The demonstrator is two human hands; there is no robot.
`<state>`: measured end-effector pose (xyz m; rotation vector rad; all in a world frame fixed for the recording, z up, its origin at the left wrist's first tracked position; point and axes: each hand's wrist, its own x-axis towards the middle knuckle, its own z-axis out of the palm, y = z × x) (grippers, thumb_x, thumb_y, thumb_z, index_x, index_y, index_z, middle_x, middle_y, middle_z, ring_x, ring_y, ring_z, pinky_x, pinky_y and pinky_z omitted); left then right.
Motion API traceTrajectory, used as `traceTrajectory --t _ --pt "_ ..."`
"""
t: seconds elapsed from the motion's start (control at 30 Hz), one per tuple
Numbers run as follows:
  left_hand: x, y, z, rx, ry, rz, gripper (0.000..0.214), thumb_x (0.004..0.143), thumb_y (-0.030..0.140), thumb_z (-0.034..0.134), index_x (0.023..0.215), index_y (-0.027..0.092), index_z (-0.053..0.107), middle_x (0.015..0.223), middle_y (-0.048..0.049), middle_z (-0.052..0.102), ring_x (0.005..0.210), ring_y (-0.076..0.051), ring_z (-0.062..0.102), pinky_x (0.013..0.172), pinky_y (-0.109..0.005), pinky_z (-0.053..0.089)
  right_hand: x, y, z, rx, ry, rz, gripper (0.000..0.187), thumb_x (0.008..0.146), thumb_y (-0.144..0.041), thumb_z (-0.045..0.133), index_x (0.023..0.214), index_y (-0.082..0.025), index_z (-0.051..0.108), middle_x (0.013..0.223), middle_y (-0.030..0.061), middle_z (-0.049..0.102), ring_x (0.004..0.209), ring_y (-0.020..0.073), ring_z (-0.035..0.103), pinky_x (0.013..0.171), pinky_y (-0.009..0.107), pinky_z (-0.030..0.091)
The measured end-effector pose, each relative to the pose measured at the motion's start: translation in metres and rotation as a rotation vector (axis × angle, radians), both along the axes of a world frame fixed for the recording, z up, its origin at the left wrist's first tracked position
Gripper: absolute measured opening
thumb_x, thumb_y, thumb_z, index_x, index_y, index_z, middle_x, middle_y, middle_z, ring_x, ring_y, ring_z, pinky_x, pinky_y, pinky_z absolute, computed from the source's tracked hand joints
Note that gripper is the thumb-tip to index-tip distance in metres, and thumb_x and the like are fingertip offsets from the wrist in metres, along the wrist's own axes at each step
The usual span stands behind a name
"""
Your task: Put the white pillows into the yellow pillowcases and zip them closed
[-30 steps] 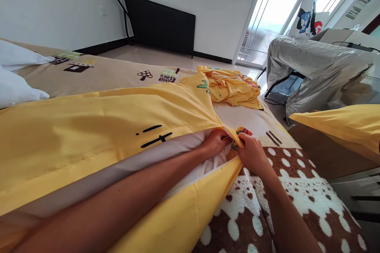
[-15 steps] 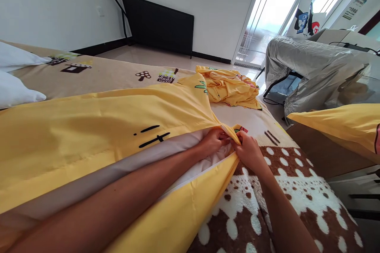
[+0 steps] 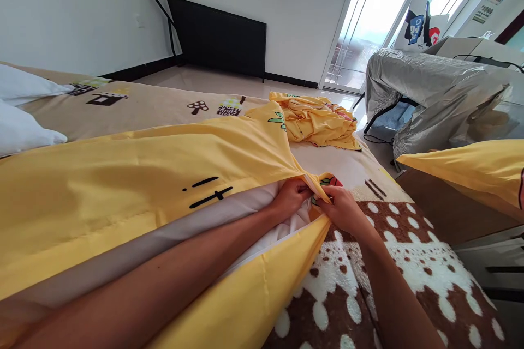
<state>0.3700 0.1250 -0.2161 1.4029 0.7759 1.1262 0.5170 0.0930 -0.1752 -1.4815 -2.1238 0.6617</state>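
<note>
A yellow duvet cover (image 3: 135,169) lies spread over the bed, with a white quilt (image 3: 262,202) showing inside its open edge. My left hand (image 3: 291,195) reaches into the opening and is closed on the white quilt's corner. My right hand (image 3: 343,208) pinches the yellow cover's corner from outside, right against the left hand. Both forearms stretch across the bed toward that corner.
A crumpled yellow cloth (image 3: 317,120) lies further up the bed. White pillows (image 3: 22,114) sit at the left. A brown and white spotted blanket (image 3: 393,262) lies under my right arm. A silver-covered piece of furniture (image 3: 434,92) and a yellow pillow (image 3: 475,169) stand right.
Both hands have stayed at the cover's corner, shifting only slightly left and down. The grip on the fabric looks the same.
</note>
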Motion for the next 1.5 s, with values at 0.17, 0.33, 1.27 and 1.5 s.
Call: traceTrajectory --t 0.17,0.33,1.27,1.5 --pt "0.005 -0.003 0.0 0.054 0.057 0.025 0.018 0.073 0.01 0.057 0.081 0.012 0.072 0.091 -0.0048 0.073 0.089 -0.02 0.064 0.087 -0.031 0.049 0.0 0.004 -0.007 0.048 0.029 -0.071 0.01 0.061 -0.009 0.041 0.06 -0.019 0.043 0.057 -0.003 0.044 0.057 0.0115 0.037 0.054 0.024 0.025" --pt "0.004 -0.011 0.006 0.244 0.285 0.145 0.023 0.08 0.013 0.052 0.092 0.013 0.072 0.099 -0.0074 0.072 0.095 -0.023 0.063 0.091 -0.033 0.047 -0.009 0.002 -0.01 0.04 -0.063 -0.139 0.014 0.067 -0.008 0.039 0.071 -0.019 0.046 0.069 0.0024 0.056 0.065 0.0151 0.047 0.059 0.025 0.029" --pt "0.005 -0.007 -0.001 0.131 0.385 0.057 0.013 0.058 0.001 0.05 0.056 0.013 0.053 0.054 0.0052 0.05 0.054 -0.008 0.042 0.05 -0.02 0.033 -0.009 -0.005 0.004 0.005 -0.502 -0.221 0.018 0.077 -0.016 0.046 0.08 -0.018 0.064 0.084 0.0096 0.069 0.075 0.0187 0.057 0.06 0.028 0.026" --pt "0.0 -0.007 0.004 0.121 0.388 -0.091 0.018 0.06 0.001 0.051 0.058 0.011 0.065 0.057 0.0005 0.064 0.057 -0.012 0.053 0.057 -0.022 0.042 -0.006 -0.004 0.004 -0.023 -0.394 -0.194 0.016 0.073 -0.011 0.046 0.073 -0.016 0.061 0.077 0.0083 0.067 0.067 0.0148 0.05 0.061 0.025 0.026"
